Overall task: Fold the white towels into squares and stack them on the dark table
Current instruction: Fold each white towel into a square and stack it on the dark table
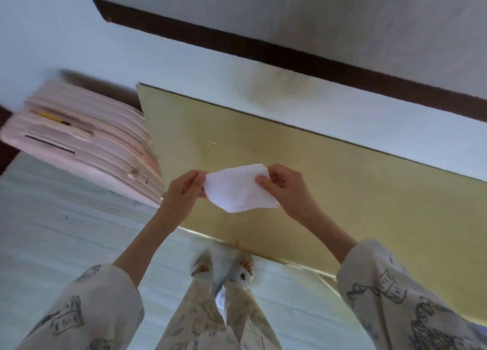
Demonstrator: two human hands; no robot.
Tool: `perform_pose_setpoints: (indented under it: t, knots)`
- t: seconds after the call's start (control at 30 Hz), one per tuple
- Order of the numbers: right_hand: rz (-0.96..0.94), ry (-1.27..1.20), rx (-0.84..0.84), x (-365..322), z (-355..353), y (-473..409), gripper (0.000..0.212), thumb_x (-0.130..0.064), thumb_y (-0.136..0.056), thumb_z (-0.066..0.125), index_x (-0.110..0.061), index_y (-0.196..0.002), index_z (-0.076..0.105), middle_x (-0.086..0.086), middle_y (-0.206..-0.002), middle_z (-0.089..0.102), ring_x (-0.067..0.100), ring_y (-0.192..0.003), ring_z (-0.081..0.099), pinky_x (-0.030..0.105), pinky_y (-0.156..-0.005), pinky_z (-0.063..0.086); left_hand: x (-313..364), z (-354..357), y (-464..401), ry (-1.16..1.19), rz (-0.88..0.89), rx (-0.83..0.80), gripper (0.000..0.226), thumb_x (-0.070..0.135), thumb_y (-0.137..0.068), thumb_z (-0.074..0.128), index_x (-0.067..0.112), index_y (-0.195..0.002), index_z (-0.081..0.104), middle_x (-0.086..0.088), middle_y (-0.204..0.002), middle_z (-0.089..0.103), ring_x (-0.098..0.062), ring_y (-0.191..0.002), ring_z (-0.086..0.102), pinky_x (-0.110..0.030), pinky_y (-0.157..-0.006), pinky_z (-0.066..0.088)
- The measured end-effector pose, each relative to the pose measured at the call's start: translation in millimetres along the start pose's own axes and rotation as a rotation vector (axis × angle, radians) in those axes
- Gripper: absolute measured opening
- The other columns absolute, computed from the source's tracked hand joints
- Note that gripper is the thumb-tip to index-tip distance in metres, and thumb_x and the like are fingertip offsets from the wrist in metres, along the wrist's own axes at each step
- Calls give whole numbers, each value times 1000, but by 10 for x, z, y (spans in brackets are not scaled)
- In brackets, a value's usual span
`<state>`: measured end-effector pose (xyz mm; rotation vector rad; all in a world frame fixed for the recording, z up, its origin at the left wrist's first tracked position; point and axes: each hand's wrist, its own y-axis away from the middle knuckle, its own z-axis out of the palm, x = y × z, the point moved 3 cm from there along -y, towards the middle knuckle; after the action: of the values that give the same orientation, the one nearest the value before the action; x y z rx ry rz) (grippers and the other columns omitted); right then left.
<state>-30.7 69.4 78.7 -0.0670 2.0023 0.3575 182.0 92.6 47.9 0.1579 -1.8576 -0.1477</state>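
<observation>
Blurred pink stack (pixel 87 144) at left; table (pixel 395 204) cut off at right edge.

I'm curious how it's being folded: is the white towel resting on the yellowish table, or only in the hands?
Cannot tell. The head view shows the left hand and right hand pinching the white towel, but looking down hides any gap above the table.

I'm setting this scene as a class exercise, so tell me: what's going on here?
A person stands at a yellowish table and holds a small white towel in the air above it. The left hand pinches its left edge and the right hand pinches its right edge. The towel looks partly folded but uneven, not yet a neat square. No stack of folded towels is in view. A pink ribbed object sits to the left of the table.
</observation>
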Motion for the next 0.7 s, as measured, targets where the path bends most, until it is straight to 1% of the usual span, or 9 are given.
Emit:
perform_pose_setpoints:
  t: [0.1,0.2,0.3,0.37,0.43,0.47,0.5,0.6,0.7]
  knots:
    - [-160,94,-132,-619,337,-118,21,-16,-86,64,-31,-72,56,-12,-70,59,-5,-63,52,12,-64,40,221,-528,261,-118,76,71,17,45,-80,54,35,-93,57,14,-79,63,8,-70,59,-13,-67,48]
    - [-301,161,-239,-1215,809,-104,18,-20,-84,65,-27,-71,56,-6,-68,59,9,-66,51,23,-66,42,470,-1065,630,-159,151,221,21,43,-77,64,46,-95,54,20,-87,64,8,-82,59,-10,-69,46]
    - [-457,170,-339,-1808,1378,111,29,-16,-83,66,-29,-62,51,-9,-58,50,2,-57,43,17,-59,35,565,-1648,1138,-166,183,413,20,26,-81,69,38,-90,57,29,-85,62,8,-82,58,-9,-74,43]
    - [-536,172,-412,-2154,1771,345,20,-13,-83,66,-17,-66,55,-5,-60,50,2,-58,42,20,-60,35,591,-2042,1551,-164,173,494,25,27,-79,70,35,-99,58,22,-84,65,4,-82,60,-10,-76,44]
    - [-600,164,-488,-2470,2175,648,13,-12,-83,66,-6,-73,60,9,-66,55,7,-63,45,25,-62,36,614,-2437,2037,-142,143,562,32,17,-80,70,29,-108,57,12,-84,66,0,-78,60,-11,-77,44]
    - [-645,153,-521,-2626,2384,827,13,-11,-83,66,-2,-75,61,14,-69,58,9,-65,47,27,-64,37,629,-2631,2300,-146,136,591,29,13,-82,68,26,-106,60,7,-84,67,0,-77,59,-11,-76,44]
    - [-685,137,-554,-2784,2588,1027,13,-11,-83,66,-2,-75,62,13,-70,61,7,-65,48,27,-64,38,635,-2823,2571,-166,126,611,22,12,-83,67,23,-102,64,6,-86,68,2,-77,59,-12,-75,44]
    - [-718,80,-702,-3186,3219,1643,20,-11,-85,65,-18,-67,58,-14,-57,55,-4,-56,44,15,-58,34,631,-3349,3463,-184,84,667,10,14,-85,65,23,-84,69,11,-83,69,3,-76,59,-13,-76,44]
    - [-612,67,-968,-3442,3924,2222,6,-17,-85,65,-15,-80,63,-15,-66,58,2,-63,53,17,-58,39,572,-3854,4398,-116,31,779,8,13,-86,63,17,-86,69,4,-82,71,-6,-75,63,-23,-72,51]
